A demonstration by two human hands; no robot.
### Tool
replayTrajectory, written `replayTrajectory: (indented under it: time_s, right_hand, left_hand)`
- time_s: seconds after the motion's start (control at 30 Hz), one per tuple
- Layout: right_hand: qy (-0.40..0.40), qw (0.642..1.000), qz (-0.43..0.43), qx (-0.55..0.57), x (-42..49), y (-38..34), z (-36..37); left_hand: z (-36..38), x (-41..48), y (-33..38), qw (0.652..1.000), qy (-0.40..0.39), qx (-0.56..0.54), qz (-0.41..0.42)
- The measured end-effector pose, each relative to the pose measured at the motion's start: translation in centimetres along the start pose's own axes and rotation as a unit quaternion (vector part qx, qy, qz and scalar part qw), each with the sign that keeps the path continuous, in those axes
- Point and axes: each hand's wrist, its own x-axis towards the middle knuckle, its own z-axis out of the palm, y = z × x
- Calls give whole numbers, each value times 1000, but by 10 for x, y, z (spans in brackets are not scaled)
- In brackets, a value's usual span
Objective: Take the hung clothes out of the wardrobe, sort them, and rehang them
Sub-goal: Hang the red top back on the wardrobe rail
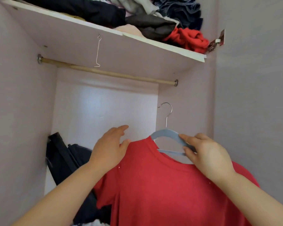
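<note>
**Step in hand: rehanging.** The red T-shirt [153,185] sits on a blue-grey hanger [167,133]. It is held in front of the open wardrobe, below the wooden rail [113,73] and well apart from it.

**Grip state.** The right hand [204,152] has its grip closed round the hanger's right arm, thumb on top and fingers curled under toward the lower bar. The left hand [109,147] has an open grip. Its fingers are extended and hold nothing, and the thumb touches the shirt's shoulder.

**Procedure.**
1. Centre the collar first. It appears to lie to the left of the metal hook [167,111], so the fabric may slide off.
2. Steady the shoulder with the left hand while lifting.
3. Raise the hanger with the right hand until the hook clears the top of the rail.
4. Turn the hook opening toward the rail, then lower it on.
5. Stay clear of the thin wire hook [97,53] hanging under the shelf [121,51], which could snag.
6. Release the grip only once the hook bears the weight.
</note>
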Motion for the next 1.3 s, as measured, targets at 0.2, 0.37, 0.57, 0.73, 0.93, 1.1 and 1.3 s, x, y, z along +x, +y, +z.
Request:
replayTrajectory:
  time_s: [0.2, 0.37, 0.57, 0.73, 0.93, 1.1, 1.3]
  right_hand:
    - [15, 999, 17, -47, 98, 23, 57]
    - [7, 996, 45, -76, 173, 51, 92]
    - [29, 989, 70, -124, 253, 94, 121]
    - [60, 984, 90, -145, 309, 130, 140]
    - [61, 984, 109, -125, 355, 156, 170]
    - [49, 985, 115, -117, 377, 167, 194]
    - [37, 985, 86, -142, 370, 176, 223]
  left_hand:
    - [29, 105, -61, 999, 32, -6, 10]
    - [54, 165, -88, 998, 47, 20, 22]
    - [78, 223, -101, 995, 78, 47, 38]
    - [105, 259, -111, 993, 93, 64, 44]
    - [140, 282, -123, 990, 100, 81, 50]
    - [157, 292, -134, 988, 107, 93, 58]
    - [170, 290, -140, 989, 94, 105, 54]
